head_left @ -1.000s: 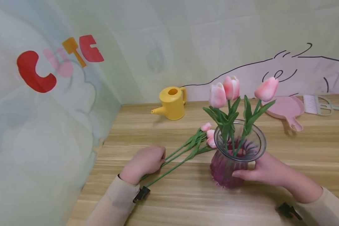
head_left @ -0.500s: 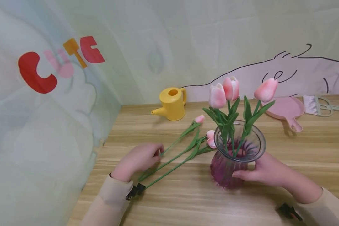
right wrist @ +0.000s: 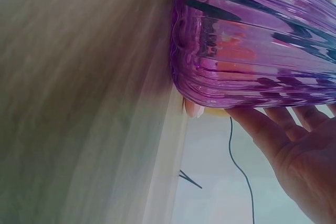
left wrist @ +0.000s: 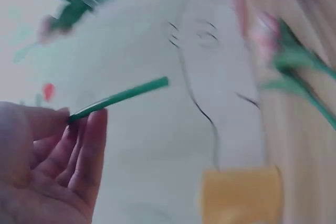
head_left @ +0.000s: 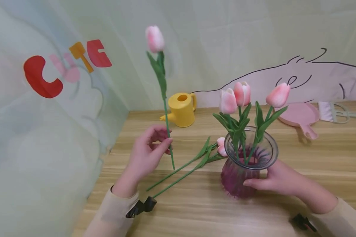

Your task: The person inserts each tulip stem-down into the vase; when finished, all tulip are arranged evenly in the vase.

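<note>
A pink tulip (head_left: 162, 84) stands upright in the air, its green stem pinched between the thumb and fingers of my left hand (head_left: 143, 153). In the left wrist view the lower end of the stem (left wrist: 126, 97) juts out past the fingertips. My right hand (head_left: 287, 179) grips the purple glass vase (head_left: 234, 181), thumb in front and the other fingers hidden behind it. Three pink tulips (head_left: 244, 93) lean in the vase, their stems showing through the glass. Two more tulips (head_left: 203, 158) lie on the table between the left hand and the vase, blooms towards the vase.
A yellow watering can (head_left: 182, 110) stands at the back, its spout just behind the held stem. At the back right lie a pink dustpan (head_left: 299, 115) and a small brush (head_left: 326, 110). A printed cloth (head_left: 195, 49) hangs behind the wooden table (head_left: 190, 214).
My left hand has drawn one tulip away from those on the table and raised it, turning it upright. The right hand and the vase have stayed in place.
</note>
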Motion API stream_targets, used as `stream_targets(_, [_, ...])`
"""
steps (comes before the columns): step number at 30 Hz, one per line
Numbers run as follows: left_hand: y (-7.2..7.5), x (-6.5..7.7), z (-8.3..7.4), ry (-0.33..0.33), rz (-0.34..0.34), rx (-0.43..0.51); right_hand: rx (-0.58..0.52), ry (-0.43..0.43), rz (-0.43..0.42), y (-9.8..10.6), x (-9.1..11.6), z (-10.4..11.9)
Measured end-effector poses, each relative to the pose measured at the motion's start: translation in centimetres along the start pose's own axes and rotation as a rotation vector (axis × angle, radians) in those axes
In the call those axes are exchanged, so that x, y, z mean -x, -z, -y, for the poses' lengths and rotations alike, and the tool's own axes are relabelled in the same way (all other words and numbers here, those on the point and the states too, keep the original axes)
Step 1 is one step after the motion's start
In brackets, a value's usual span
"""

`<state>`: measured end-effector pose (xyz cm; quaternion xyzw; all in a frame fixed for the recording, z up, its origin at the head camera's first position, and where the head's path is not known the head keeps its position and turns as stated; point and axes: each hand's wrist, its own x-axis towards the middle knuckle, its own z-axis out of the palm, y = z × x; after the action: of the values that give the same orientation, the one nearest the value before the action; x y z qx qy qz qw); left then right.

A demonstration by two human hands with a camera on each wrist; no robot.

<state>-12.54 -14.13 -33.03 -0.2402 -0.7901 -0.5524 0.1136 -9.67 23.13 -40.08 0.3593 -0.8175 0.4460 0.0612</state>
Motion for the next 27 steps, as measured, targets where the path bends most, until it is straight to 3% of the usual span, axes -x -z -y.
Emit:
stream_targets(4, [-0.7, 0.3, -4.3, -0.201, -0.111, 0.221, -0.006, 0.005, -0.009, -0.3, -0.2, -0.1])
stream_targets(7, [-2.3, -0.1, -7.3, -0.374, -0.164, 0.344, 0.002, 0.007, -0.016, -0.2, -0.1, -0.2])
stream_targets(10, [-4.9, -1.2, -9.3, -0.494, -0.192, 0.415, 0.014, 0.003, -0.017, -0.1, 0.0, -0.2])
stream_targets(12, [-6.5, -2.0, -9.9, -0.549, -0.186, 0.407, 0.02, 0.005, -0.014, -0.2, 0.0, -0.1])
stream_targets(16, [-8.8, -3.1, -9.6, -0.578, -0.123, 0.305, 0.001, 0.004, 0.004, -0.4, -0.1, -0.1])
stream_targets(21, [-9.6, -3.7, -8.8, -0.569, -0.056, 0.1, -0.019, 0.002, -0.001, -0.3, -0.2, -0.1])
stream_targets(24, [-9.4, -4.0, -8.6, -0.599, -0.109, 0.062, -0.014, -0.006, -0.003, -0.1, -0.1, 0.0])
stream_targets(27, [-8.9, -4.0, -8.5, -0.58, -0.165, 0.097, -0.006, -0.019, 0.001, 0.1, 0.0, -0.1])
